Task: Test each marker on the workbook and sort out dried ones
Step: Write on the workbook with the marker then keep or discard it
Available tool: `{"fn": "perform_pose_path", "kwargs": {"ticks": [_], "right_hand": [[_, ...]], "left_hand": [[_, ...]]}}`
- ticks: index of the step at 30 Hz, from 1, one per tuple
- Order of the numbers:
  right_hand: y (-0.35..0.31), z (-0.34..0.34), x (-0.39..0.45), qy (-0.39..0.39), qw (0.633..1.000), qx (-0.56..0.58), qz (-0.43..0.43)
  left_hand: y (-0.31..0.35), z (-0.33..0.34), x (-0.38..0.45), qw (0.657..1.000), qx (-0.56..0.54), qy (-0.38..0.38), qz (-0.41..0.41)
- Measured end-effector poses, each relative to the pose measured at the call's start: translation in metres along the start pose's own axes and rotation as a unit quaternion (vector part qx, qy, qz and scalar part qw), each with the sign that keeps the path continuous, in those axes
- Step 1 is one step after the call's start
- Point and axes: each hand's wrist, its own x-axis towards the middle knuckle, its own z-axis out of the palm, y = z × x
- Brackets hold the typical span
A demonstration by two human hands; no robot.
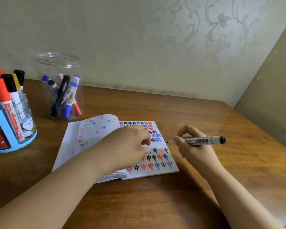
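The open workbook (162,169) lies in the middle of the wooden table, its right page filled with black, red and blue characters. My left hand (127,146) rests on that page with its fingers curled; I see nothing held in them. To the right of the book, my right hand (193,146) grips a white marker (200,140) with a barcode and a black rear end. Its uncapped tip points left, just off the page's right edge. A left page of the workbook arches upward.
A clear plastic jar (59,63) at the back left holds several blue, black and red markers. A blue pen holder (5,123) at the far left edge holds several capped markers upright. A wall runs behind the table, and a panel stands at the right.
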Motion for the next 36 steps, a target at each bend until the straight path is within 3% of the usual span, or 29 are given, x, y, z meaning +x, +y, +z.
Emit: {"fn": "perform_pose_path", "kwargs": {"ticks": [3,10,17,29,33,36], "right_hand": [[0.009,0.002,-0.003,0.002,0.996,0.08,0.042],[0.026,0.003,-0.001,0.029,0.997,0.055,0.041],[0.034,0.005,0.001,0.049,0.998,0.034,0.019],[0.036,0.004,0.0,0.012,1.0,0.021,0.017],[0.037,0.004,0.0,0.03,0.998,0.049,0.018],[0.036,0.006,0.0,0.027,0.999,0.03,0.01]], "left_hand": [[0.007,0.02,0.011,0.998,0.039,0.002,0.046],[0.003,0.056,0.009,0.99,0.089,0.052,0.094],[-0.006,0.062,0.003,0.992,0.077,0.019,0.097],[-0.01,0.065,0.005,0.992,0.093,0.029,0.084],[-0.007,0.064,0.006,0.995,0.076,-0.023,0.059],[-0.002,0.06,0.007,0.993,0.088,0.004,0.073]]}}
